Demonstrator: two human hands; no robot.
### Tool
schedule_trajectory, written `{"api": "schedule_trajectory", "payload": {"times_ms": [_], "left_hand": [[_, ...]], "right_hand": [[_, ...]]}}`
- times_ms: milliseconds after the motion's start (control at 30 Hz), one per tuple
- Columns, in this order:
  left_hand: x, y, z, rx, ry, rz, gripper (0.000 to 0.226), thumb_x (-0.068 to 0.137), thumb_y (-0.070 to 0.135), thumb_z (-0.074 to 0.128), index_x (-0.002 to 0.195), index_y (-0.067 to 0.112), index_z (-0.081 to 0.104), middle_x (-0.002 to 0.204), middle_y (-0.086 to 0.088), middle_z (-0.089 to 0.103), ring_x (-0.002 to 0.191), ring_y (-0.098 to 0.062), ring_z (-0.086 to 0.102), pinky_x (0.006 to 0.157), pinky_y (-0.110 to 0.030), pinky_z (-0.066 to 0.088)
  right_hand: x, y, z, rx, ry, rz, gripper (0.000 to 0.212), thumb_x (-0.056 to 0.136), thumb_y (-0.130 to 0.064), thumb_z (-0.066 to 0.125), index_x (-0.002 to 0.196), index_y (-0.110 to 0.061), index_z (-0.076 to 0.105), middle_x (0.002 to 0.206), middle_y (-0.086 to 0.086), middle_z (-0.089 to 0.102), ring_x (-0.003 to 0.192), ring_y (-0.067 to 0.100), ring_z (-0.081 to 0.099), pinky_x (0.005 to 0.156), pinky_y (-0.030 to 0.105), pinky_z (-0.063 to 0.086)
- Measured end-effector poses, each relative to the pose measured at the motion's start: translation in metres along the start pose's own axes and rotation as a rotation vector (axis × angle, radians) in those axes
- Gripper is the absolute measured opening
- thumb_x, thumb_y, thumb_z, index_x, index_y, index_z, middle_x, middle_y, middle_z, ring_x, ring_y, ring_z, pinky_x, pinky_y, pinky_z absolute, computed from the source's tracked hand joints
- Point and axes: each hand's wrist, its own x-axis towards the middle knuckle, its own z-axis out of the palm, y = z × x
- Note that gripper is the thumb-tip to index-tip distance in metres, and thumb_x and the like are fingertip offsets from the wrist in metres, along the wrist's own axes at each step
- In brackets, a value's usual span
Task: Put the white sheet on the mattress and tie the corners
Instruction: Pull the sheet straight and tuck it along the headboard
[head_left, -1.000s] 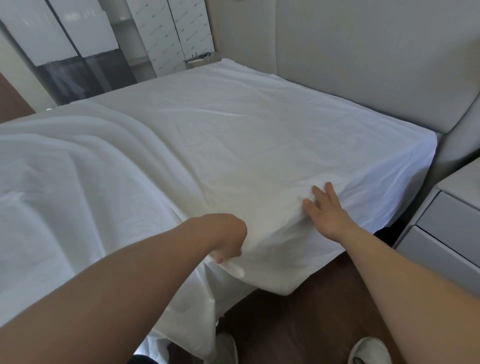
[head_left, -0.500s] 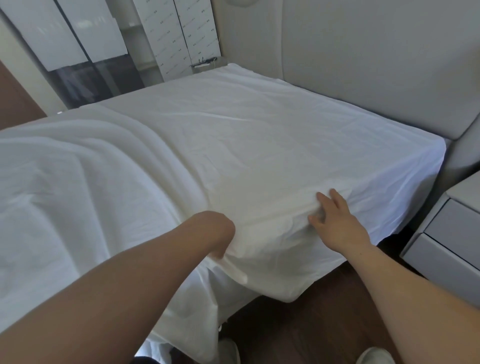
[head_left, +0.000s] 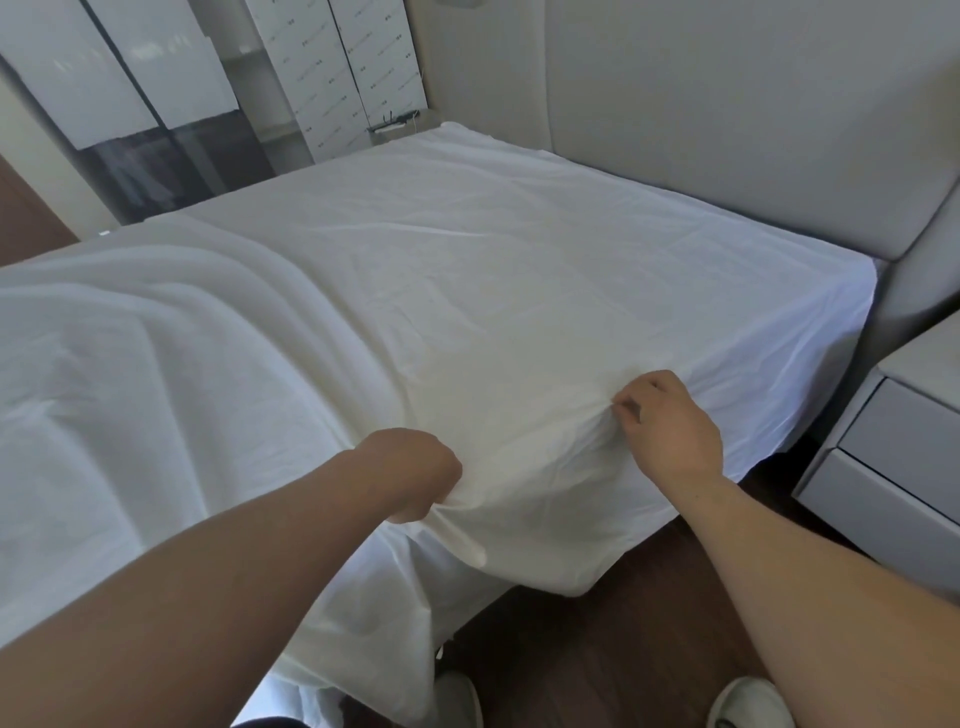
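I see my left hand (head_left: 415, 470) gripping the white sheet (head_left: 467, 312) at 6 o'clock (it covers the mattress), and my right hand (head_left: 670, 421) pinching a fold at 4 o'clock.

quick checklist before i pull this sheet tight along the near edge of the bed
1. Left hand grips the white sheet: ok.
2. Right hand pinches a fold of it: ok.
3. Sheet flat near the headboard: ok.
4. Left part smooth: not ok, big folds.
5. Corners tied: cannot tell, hidden under the drape.
6. Nightstand apart from the right arm: ok.
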Motion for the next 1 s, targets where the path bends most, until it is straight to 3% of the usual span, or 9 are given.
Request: {"api": "schedule_trajectory", "payload": {"times_ms": [167,267,333,400,533,633,733,867,1000], "left_hand": [[-0.002,0.007,-0.014,0.022,-0.118,0.057,0.019,0.097,0.013,0.061,0.112,0.015,0.072,0.110,-0.004,0.070,0.085,-0.024,0.057,0.074,-0.032,0.051],[-0.003,0.017,-0.030,-0.033,-0.179,0.100,0.023,0.099,0.027,0.060,0.095,0.007,0.072,0.089,-0.004,0.067,0.079,-0.024,0.056,0.070,-0.033,0.046],[0.000,0.018,-0.040,-0.123,-0.062,0.111,0.032,0.101,0.034,0.055,0.091,0.006,0.067,0.086,-0.005,0.064,0.080,-0.025,0.058,0.076,-0.038,0.050],[0.011,0.017,-0.048,-0.230,0.149,0.075,0.031,0.103,0.043,0.052,0.112,0.016,0.064,0.110,-0.003,0.065,0.101,-0.026,0.061,0.090,-0.039,0.052],[0.042,0.029,-0.070,-0.414,0.335,0.053,0.054,0.101,0.051,0.056,0.148,0.028,0.043,0.144,-0.001,0.045,0.130,-0.027,0.048,0.104,-0.047,0.047],[0.066,0.048,-0.086,-0.419,0.339,0.020,0.065,0.098,0.059,0.055,0.151,0.024,0.038,0.147,-0.003,0.042,0.131,-0.030,0.048,0.101,-0.050,0.049],[0.087,0.071,-0.093,-0.308,0.298,-0.005,0.061,0.097,0.067,0.051,0.133,0.017,0.050,0.128,-0.007,0.055,0.117,-0.032,0.056,0.086,-0.043,0.050],[0.098,0.086,-0.088,-0.151,0.341,0.044,0.041,0.107,0.050,0.043,0.125,0.014,0.052,0.120,-0.009,0.061,0.111,-0.032,0.057,0.078,-0.040,0.046],[0.095,0.084,-0.094,-0.124,0.275,0.087,0.037,0.111,0.042,0.035,0.126,0.012,0.053,0.117,-0.011,0.061,0.109,-0.033,0.059,0.075,-0.039,0.039]], "right_hand": [[-0.003,0.001,-0.005,-0.016,0.005,0.023,0.012,0.102,-0.025,0.052,0.095,-0.025,0.062,0.107,-0.012,0.042,0.070,0.016,0.054,0.060,0.031,0.050],[-0.002,0.012,-0.003,-0.049,-0.092,0.061,0.023,0.104,-0.022,0.042,0.083,-0.023,0.053,0.099,-0.006,0.048,0.067,0.017,0.052,0.058,0.034,0.048],[-0.004,0.020,-0.002,-0.012,-0.133,0.109,0.029,0.103,-0.018,0.037,0.075,-0.022,0.044,0.088,-0.001,0.049,0.061,0.016,0.046,0.053,0.033,0.038],[-0.003,0.024,-0.005,0.062,-0.078,0.176,0.030,0.105,-0.021,0.034,0.075,-0.023,0.042,0.087,-0.002,0.049,0.062,0.016,0.046,0.055,0.032,0.035],[0.005,0.021,-0.013,0.218,0.007,0.262,0.025,0.106,-0.034,0.035,0.115,-0.028,0.058,0.116,-0.005,0.052,0.087,0.016,0.056,0.075,0.032,0.046],[0.007,0.018,-0.018,0.406,-0.123,0.343,0.043,0.105,-0.037,0.048,0.146,-0.027,0.044,0.129,-0.004,0.053,0.097,0.009,0.057,0.083,0.028,0.048],[0.013,0.018,-0.015,0.601,-0.204,0.468,0.041,0.101,-0.043,0.054,0.138,-0.029,0.044,0.115,-0.005,0.059,0.094,0.011,0.061,0.079,0.030,0.052],[0.023,0.018,-0.015,0.665,-0.194,0.568,0.042,0.099,-0.043,0.052,0.112,-0.004,0.063,0.101,0.008,0.068,0.092,0.026,0.067,0.083,0.045,0.057],[0.026,0.010,-0.012,0.715,-0.250,0.640,0.032,0.105,-0.043,0.043,0.090,-0.019,0.058,0.108,0.015,0.068,0.104,0.034,0.067,0.089,0.049,0.058]]}}
